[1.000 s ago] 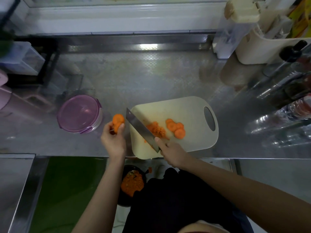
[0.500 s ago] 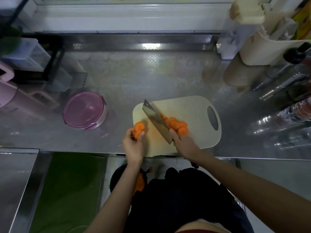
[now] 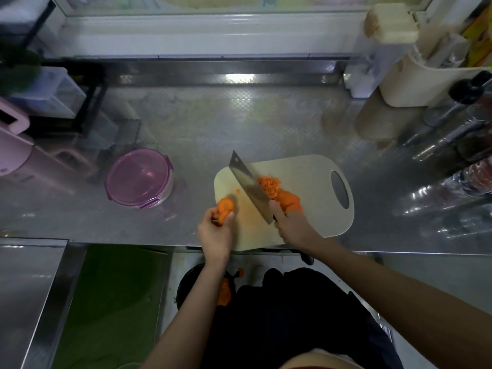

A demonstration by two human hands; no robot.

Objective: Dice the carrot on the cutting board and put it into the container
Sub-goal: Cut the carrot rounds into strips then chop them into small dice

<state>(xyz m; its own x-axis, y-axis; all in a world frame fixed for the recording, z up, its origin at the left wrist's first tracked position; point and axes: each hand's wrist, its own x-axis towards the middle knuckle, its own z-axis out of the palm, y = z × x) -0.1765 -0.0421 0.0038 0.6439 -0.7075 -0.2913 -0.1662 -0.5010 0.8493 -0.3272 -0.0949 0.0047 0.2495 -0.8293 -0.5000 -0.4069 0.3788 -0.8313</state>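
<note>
since a second ago the left hand (image 3: 215,233) has come from beside the container (image 3: 139,178) to the left edge of the cutting board (image 3: 306,177). the cleaver (image 3: 250,187) has pushed the diced carrot (image 3: 269,185) rightward until it heaps against the uncut slices (image 3: 290,201); the two lay apart then.

the left hand pinches a small stack of carrot rounds (image 3: 225,208) between thumb and curled fingers. it holds them just over the bare left part of the board, probably to lay them flat where the blade has made room.

the right hand (image 3: 292,226) is wrapped round the cleaver's handle, which it hides, with one finger stretched onto the blade's face. such a grip steadies a wide blade for scraping as well as chopping.

the blade leans with its broad face showing and runs diagonally from the board's far left corner towards the person. its lower edge appears to rest on the board, so it serves as a wall between the cleared surface and the cut pile. one stray bit (image 3: 238,191) lies left of it.

the container sits on the tabletop (image 3: 239,123) well to the left of the board with its purple lid on, so the lid must come off before any transfer. judged from this, the dicing is partway through.

a black bowl (image 3: 186,280) below the tabletop's near edge, partly hidden by the left arm, holds more orange pieces.
</note>
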